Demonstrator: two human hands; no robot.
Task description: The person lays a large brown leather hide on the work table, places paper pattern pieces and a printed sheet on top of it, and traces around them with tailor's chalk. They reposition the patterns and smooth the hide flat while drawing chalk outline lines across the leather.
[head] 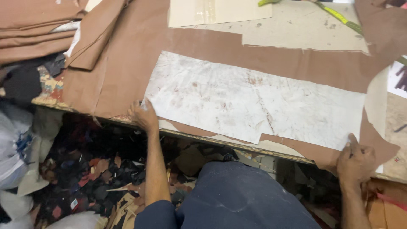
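A long white pattern (pixel 254 101) lies flat on brown cloth (pixel 127 63) on the bench (pixel 296 25). The left hand (pixel 143 115) pins its near-left corner, the right hand (pixel 355 163) its right corner, fingers pressing, neither grip closed around anything. Pattern placed; cloth beneath looks uncut along it. Scraps (pixel 97 174) litter the floor.

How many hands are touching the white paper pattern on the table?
2. The left hand presses the white paper pattern at its near left corner; the right hand holds its near right corner at the table edge. No other hands are visible.
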